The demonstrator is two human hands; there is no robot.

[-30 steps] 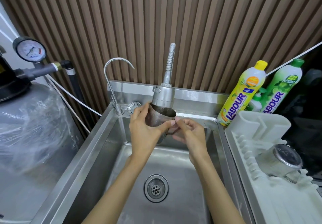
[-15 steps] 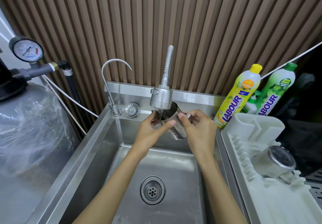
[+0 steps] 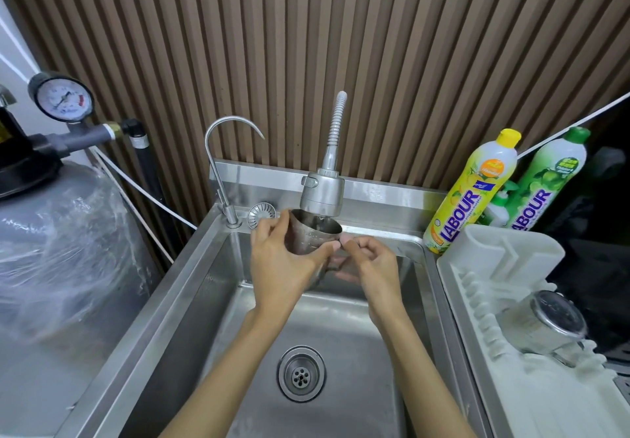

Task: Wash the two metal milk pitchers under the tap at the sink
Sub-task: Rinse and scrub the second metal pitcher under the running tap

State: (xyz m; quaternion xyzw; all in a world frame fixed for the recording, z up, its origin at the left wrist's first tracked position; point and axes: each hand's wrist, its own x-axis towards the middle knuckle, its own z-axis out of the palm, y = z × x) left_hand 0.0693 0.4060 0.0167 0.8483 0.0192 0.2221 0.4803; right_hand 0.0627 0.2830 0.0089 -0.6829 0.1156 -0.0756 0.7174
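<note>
We hold a small, dull stainless-steel milk pitcher upright at the twelve o'clock end of the stainless-steel sink, its open mouth just under the chrome spray head of the flexible-hose tap. Our left hand has a full grip on it from the nine o'clock side, fingers and thumb curled round the body. Our right hand meets it at three o'clock in a narrow grip, thumb and curled fingers pinching at the rim edge. The handle is hidden behind the fingers.

The round steel drain sits at six o'clock from the hands, in the basin floor. A thin chrome gooseneck faucet rises from the sink's eleven o'clock corner.

At three o'clock a white plastic dish rack lies beside the sink, and the second pitcher, shiny steel, lies on its side in it at about four o'clock, base toward us. Behind the rack, at two o'clock, a yellow-capped dish-soap bottle and a green-capped dish-soap bottle lean against the brown slatted wall.

At nine o'clock stands a grey tank wrapped in clear plastic, with a round pressure gauge above it at ten o'clock.
</note>
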